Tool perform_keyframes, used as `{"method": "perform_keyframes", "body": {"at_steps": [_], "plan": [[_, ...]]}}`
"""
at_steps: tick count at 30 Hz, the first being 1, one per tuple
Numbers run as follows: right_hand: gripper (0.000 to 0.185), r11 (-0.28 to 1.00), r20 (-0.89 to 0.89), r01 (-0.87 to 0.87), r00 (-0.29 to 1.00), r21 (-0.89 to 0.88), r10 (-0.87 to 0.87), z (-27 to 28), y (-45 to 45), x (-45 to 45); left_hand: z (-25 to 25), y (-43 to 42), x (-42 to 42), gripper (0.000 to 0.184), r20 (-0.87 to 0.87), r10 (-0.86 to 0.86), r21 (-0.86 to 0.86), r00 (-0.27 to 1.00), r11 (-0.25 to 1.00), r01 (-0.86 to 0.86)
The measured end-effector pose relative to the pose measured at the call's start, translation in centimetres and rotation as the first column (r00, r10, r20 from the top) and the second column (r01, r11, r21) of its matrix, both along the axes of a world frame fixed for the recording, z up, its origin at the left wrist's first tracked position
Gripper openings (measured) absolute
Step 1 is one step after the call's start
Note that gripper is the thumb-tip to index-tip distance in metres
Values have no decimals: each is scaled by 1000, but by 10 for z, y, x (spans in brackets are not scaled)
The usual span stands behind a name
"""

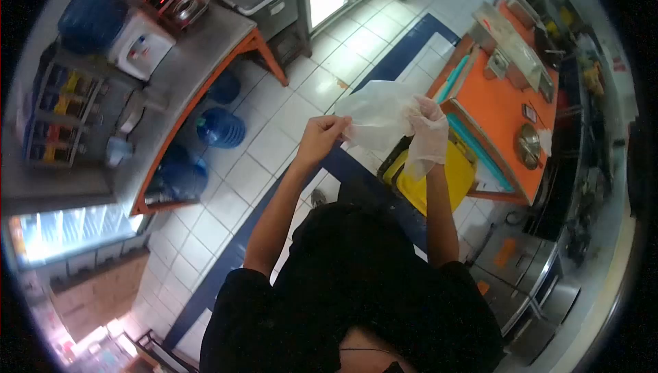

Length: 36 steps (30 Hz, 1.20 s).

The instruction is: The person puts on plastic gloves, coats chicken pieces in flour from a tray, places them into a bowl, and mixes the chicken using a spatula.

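A thin, translucent plastic glove is stretched between my two hands; its finger shapes are hard to make out. My bare left hand pinches its near left edge between thumb and fingers. On my right hand is a loose clear glove, its cuff hanging around the wrist. The fingers of that hand are closed on the right end of the stretched plastic. Below my right hand stands a bin with a yellow lid.
An orange worktable with metal containers and a steel bowl stands to the right. At left, a metal counter carries a water dispenser; blue water jugs sit beneath. White floor tiles lie between.
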State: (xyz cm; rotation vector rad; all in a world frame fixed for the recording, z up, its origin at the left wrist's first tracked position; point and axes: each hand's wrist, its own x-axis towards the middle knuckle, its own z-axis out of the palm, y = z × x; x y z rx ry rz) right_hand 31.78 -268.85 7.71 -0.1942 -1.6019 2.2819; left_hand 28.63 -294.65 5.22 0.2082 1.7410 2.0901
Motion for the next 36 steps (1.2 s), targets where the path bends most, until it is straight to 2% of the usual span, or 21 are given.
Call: {"method": "perform_keyframes", "body": {"at_steps": [2,4,6,8,9,13,15,17,20,21,22,24,25,27,28,31,32,33,34,35,36], "plan": [[34,974,156,109,977,199,-142,-12,8,-15,6,11,-22,22,19,-36,30,999,999,36],[35,975,210,128,963,184,-166,-10,15,-39,3,20,-50,21,40,-64,53,997,997,61],[37,977,268,145,946,154,-183,-9,22,-52,-8,28,-79,23,108,-9,-115,994,993,22],[40,970,377,230,894,82,-244,-2,42,-67,-15,46,-105,22,157,-13,-39,987,999,19],[40,964,375,254,888,83,-266,3,57,-70,-17,60,-118,21,213,-2,43,977,999,-7],[46,903,289,414,856,117,-430,43,96,-79,-11,114,-179,22,193,-64,114,979,993,42],[49,861,282,497,816,105,-505,62,103,-89,-17,145,-213,24,128,-224,31,966,975,222],[54,939,272,343,907,-38,-321,75,100,-118,-8,185,-240,25,61,-313,-39,948,948,316],[66,966,321,259,916,-17,-240,41,116,-185,-1,247,-285,26,53,-504,-170,862,846,505],[70,967,338,253,912,-17,-232,36,118,-205,1,264,-301,26,43,-530,-171,847,832,528],[70,962,336,274,908,-18,-252,30,125,-221,2,275,-314,27,50,-552,-81,832,828,555],[75,924,298,332,916,-188,-269,21,141,-248,6,292,-341,30,93,-620,76,779,784,616],[75,919,295,344,914,-193,-280,20,153,-259,8,303,-357,30,92,-630,70,771,776,626],[72,946,317,258,930,-197,-188,13,178,-278,11,320,-389,28,-56,-694,-15,718,719,694],[72,938,326,265,927,-222,-185,10,187,-293,-1,329,-409,25,-95,-703,-111,705,711,694],[67,920,322,289,926,-264,-198,-2,211,-341,-29,354,-461,18,-46,-679,-118,733,732,671],[64,909,311,348,911,-229,-270,-6,216,-359,-33,356,-475,18,-29,-670,-128,741,738,662],[62,895,286,406,893,-184,-347,-8,227,-381,-26,365,-493,16,-8,-614,-32,790,789,613],[59,898,322,399,888,-187,-328,-8,236,-401,-22,375,-514,16,18,-555,64,832,831,553],[59,900,325,391,891,-195,-317,-16,243,-424,-21,380,-536,16,23,-547,57,837,836,545],[58,904,310,389,894,-177,-324,-23,253,-450,-23,387,-561,20,154,-527,144,836,849,508]]}}
